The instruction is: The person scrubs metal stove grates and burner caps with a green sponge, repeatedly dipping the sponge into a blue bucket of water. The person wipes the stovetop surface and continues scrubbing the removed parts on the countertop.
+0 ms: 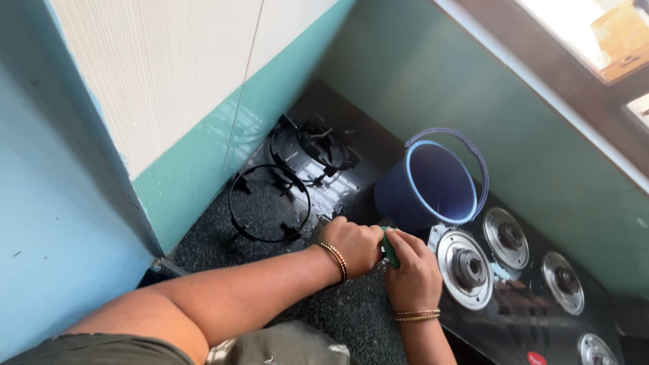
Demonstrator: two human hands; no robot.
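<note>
My left hand [355, 245] and my right hand [412, 267] meet over the dark speckled countertop [338, 311], both closed around a small green scrub pad [390, 249]. They sit at the left end of a black glass gas stove [514, 307] with several bare silver burners [466, 267]. Both wrists wear thin bangles. A blue plastic bucket [433, 186] with a handle stands just behind my hands.
Black wire pan supports [269, 203] lie stacked on the counter in the back left corner, against teal and white wall tiles [196, 169]. A teal wall [487, 115] runs behind the stove under a window frame [574, 74].
</note>
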